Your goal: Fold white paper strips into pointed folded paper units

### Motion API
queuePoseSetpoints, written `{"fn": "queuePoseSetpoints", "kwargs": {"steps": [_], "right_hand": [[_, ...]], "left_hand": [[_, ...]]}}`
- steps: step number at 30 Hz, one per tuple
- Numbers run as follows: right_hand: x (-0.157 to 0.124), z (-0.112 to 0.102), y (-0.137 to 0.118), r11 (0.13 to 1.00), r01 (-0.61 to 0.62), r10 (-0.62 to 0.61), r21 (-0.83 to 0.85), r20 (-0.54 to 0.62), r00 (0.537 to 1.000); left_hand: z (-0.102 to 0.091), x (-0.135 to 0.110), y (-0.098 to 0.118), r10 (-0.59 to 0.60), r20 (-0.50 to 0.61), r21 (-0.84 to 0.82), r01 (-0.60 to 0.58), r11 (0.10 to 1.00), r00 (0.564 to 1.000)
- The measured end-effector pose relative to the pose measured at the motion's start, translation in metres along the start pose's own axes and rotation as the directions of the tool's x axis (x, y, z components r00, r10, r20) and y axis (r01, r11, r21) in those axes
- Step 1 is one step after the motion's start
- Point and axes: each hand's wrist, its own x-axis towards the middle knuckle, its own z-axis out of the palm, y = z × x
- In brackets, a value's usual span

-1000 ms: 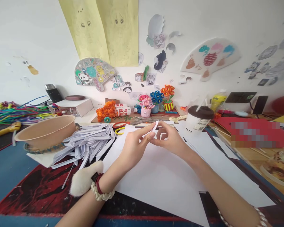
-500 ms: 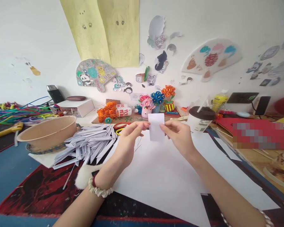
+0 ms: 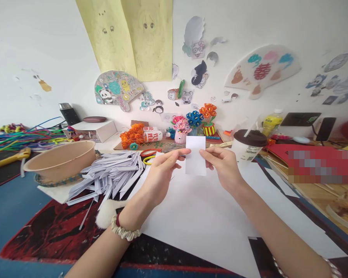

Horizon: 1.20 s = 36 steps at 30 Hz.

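Observation:
A small white paper slip (image 3: 195, 155) is held upright above the table, pinched on both sides. My left hand (image 3: 159, 173) grips its left edge between thumb and fingertips. My right hand (image 3: 222, 165) pinches its right edge the same way. Under the hands lie large white paper sheets (image 3: 203, 216) spread over a red and black mat (image 3: 52, 231). A heap of folded white paper pieces (image 3: 110, 175) lies to the left of my left hand.
A tan bowl (image 3: 60, 159) stands at the left. A lidded paper cup with a straw (image 3: 248, 144) stands just right of my right hand. Scissors (image 3: 149, 154), small craft flower pots (image 3: 191, 125), coloured pipe cleaners (image 3: 20, 137) and a red sheet (image 3: 316, 164) lie around.
A second ago both hands held the paper folded small between the fingertips. It is opened into a flat rectangle now, held upright and slightly higher.

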Motion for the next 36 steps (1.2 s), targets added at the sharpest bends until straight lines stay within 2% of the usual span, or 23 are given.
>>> {"fn": "queuePoseSetpoints", "kwargs": {"steps": [4,7,12,16,23,30,36], "right_hand": [[-0.001,0.0,-0.001,1.0,-0.009,0.009,0.003,0.005,1.0],[-0.003,0.001,-0.002,1.0,0.011,-0.012,0.012,0.047,0.999],[-0.007,0.005,-0.002,0.999,0.018,-0.023,0.031,0.175,0.984],[-0.008,0.007,-0.001,0.999,-0.026,0.019,0.021,0.276,0.961],[-0.008,0.007,0.001,0.999,-0.036,0.041,-0.018,0.397,0.917],[-0.009,0.009,-0.002,0.999,-0.018,0.029,-0.03,0.383,0.923],[-0.011,0.01,-0.002,1.0,-0.021,0.015,0.011,0.404,0.915]], "left_hand": [[0.0,-0.001,0.001,0.009,0.012,0.044,-0.009,0.999,1.0],[0.002,-0.001,0.0,0.033,0.01,0.156,-0.034,0.987,0.999],[0.005,-0.001,-0.004,0.14,0.01,0.426,-0.131,0.895,0.99],[0.006,-0.001,-0.007,0.188,0.042,0.514,-0.183,0.838,0.981],[0.004,0.0,-0.008,0.103,0.03,0.427,-0.106,0.898,0.994],[0.002,0.002,-0.009,0.116,0.089,0.23,-0.134,0.964,0.989],[0.005,0.001,-0.01,0.069,0.022,0.186,-0.072,0.98,0.997]]}}
